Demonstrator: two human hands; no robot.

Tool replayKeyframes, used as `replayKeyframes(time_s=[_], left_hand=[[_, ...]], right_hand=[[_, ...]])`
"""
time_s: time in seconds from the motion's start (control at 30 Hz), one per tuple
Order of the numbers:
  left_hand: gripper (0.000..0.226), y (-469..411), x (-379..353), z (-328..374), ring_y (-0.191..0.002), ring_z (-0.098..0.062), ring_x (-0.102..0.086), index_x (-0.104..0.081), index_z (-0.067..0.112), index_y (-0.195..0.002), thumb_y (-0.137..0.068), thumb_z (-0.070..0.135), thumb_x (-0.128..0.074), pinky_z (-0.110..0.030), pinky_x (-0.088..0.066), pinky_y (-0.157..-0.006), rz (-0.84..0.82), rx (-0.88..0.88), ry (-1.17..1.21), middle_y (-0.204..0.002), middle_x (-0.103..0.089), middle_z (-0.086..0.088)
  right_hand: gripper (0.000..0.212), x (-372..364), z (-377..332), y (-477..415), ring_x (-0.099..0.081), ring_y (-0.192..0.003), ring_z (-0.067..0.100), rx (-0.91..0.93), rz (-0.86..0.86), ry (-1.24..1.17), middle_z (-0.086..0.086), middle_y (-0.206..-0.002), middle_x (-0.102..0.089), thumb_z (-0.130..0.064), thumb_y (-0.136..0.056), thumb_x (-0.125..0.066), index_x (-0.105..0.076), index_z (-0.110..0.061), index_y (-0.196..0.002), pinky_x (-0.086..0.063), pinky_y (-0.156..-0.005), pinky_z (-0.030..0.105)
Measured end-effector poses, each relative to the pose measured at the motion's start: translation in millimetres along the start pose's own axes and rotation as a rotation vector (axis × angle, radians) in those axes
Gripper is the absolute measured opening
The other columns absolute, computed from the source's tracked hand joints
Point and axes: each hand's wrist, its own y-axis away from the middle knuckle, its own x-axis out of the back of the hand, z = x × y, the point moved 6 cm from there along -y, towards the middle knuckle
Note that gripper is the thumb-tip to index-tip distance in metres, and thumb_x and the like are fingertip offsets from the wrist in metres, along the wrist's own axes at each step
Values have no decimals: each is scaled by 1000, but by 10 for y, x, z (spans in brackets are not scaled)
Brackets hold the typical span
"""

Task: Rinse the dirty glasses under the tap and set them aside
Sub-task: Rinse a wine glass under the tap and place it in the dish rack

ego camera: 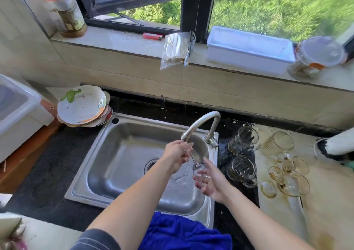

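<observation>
Wine glass [199,172]: over sink [122,146], below tap [203,119]; left hand [176,154] grips its foot, right hand [211,181] curls round its bowl.

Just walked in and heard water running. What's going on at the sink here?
A person is rinsing a clear stemmed glass under the tap, over the steel sink. The left hand holds the foot end up by the spout, and the right hand cups the bowl lower down. Water splashes into the basin. On the counter to the right are two clear mugs and some amber glasses, several lying on their sides.
</observation>
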Motion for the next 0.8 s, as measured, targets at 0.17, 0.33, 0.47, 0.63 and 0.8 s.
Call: replayKeyframes(time_s=[0.17,0.33,0.47,0.63,0.8], left_hand=[[5,-34,-30,66,-42,-11,-35,-58,5,-88,-92,5,-54,-17,-21,-33,11,-15,-237,-64,-57,-8],[8,119,-54,326,-44,-9,-41,-62,4,-85,-91,1,-57,-19,-29,-39,-30,-204,-411,-64,-61,-5],[16,166,175,511,-58,-15,-53,-67,11,-87,-87,0,-55,-25,-41,-49,110,-306,-645,-74,-60,-5],[11,270,637,594,-75,-20,-57,-67,16,-87,-86,14,-56,-27,-44,-67,305,-359,-806,-79,-64,-3],[13,409,987,514,-88,-26,-62,-66,13,-92,-90,15,-54,-28,-46,-72,358,-344,-987,-83,-65,-5]], right_hand=[[45,87,-284,90,-65,-86,21,211,-120,393,9,-102,-67,-42,-75,-77,-67,-18,-112,-47,-72,31],[23,-149,-523,93,-60,-74,15,486,-6,834,-4,-83,-66,-33,-72,-74,-65,-25,-93,-47,-69,32],[30,-305,-672,-15,-61,-80,21,566,158,1136,-4,-85,-65,-51,-76,-55,-61,-23,-87,-44,-65,33],[42,-591,-785,-174,-61,-69,22,598,161,1132,-4,-67,-64,-48,-90,-43,-56,-20,-62,-41,-59,32],[32,-709,-827,-260,-50,-61,15,635,196,901,-10,-58,-52,-33,-88,-57,-53,-26,-57,-35,-57,30]])
